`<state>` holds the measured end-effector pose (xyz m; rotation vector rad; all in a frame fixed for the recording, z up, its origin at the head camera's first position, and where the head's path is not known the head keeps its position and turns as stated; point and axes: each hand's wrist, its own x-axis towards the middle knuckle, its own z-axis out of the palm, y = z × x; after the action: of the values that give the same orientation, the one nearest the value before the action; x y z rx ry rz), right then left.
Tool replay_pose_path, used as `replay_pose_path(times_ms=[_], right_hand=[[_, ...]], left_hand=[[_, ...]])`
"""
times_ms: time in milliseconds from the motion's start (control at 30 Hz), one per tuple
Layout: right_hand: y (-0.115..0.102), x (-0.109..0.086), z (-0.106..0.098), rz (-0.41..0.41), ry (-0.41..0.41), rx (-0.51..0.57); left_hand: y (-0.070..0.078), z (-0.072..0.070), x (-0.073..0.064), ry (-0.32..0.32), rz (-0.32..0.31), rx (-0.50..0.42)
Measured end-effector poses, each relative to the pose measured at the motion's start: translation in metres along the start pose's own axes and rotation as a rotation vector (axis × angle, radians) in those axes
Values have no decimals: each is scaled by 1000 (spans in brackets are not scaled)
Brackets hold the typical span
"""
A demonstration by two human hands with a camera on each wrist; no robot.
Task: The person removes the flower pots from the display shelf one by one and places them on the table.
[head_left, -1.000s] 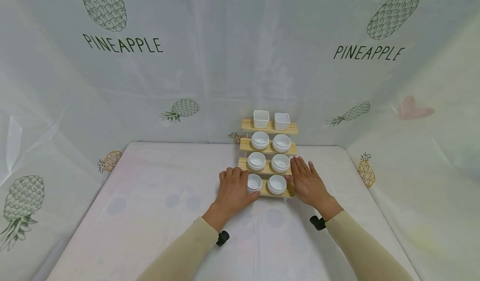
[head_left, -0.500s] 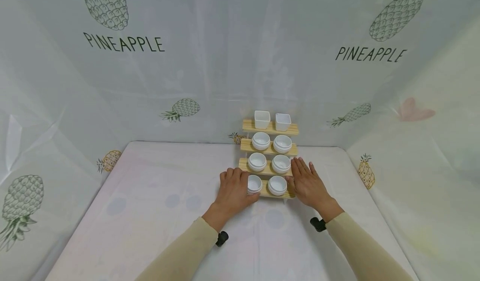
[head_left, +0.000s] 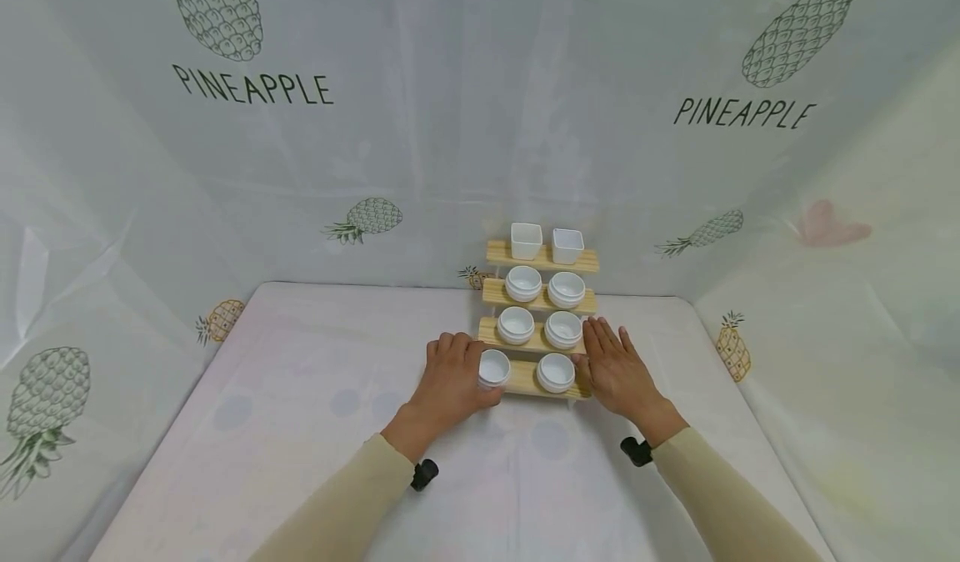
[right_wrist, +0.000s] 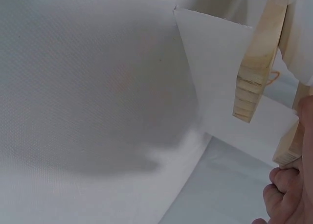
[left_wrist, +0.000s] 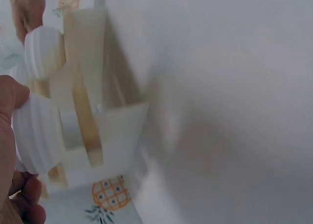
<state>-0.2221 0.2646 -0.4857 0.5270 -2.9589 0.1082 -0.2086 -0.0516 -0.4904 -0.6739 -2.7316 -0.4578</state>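
One round white ribbed bowl (head_left: 494,369), grasped in the left hand (head_left: 448,377), has shifted leftward, apparently clear of the lowest pale-wood shelf (head_left: 523,380), suggesting lifting; straight-fingered right hand (head_left: 618,377) rests at the rack's opposite side.

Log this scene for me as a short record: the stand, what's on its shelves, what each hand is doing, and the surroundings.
Stand: four stepped wooden shelves
Top shelf: two white square cups
Lower three shelves: two white round bowls on each
Left hand: grips the lowest left bowl at the shelf's left end
Right hand: held open at the stand's right side
Surface: pale table
Backdrop: light sheet printed with pineapples
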Motion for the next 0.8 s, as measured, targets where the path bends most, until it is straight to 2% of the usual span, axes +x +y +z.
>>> replay_pose_path(times_ms=[100,233,333,433,600,800], right_hand=[[0,0,1,-6,10,1],[0,0,2,-8,9,-5],[0,-1,1,-5,8,-6],[1,-2,0,-6,10,-6],[1,-1,-1,-6,4,-1],[0,0,-2,-2,-7,-2]], left_hand=[[-16,-11,-3,-41,-41,-49],[-45,-20,-4,-47,-106,-85],[-67,-21,-3,-47,-147,-95],[-85,-15,-3,-71,-181,-96],[-102,-4,-5,-106,-198,-118],[-111,3,-9,-120,-200,-114]])
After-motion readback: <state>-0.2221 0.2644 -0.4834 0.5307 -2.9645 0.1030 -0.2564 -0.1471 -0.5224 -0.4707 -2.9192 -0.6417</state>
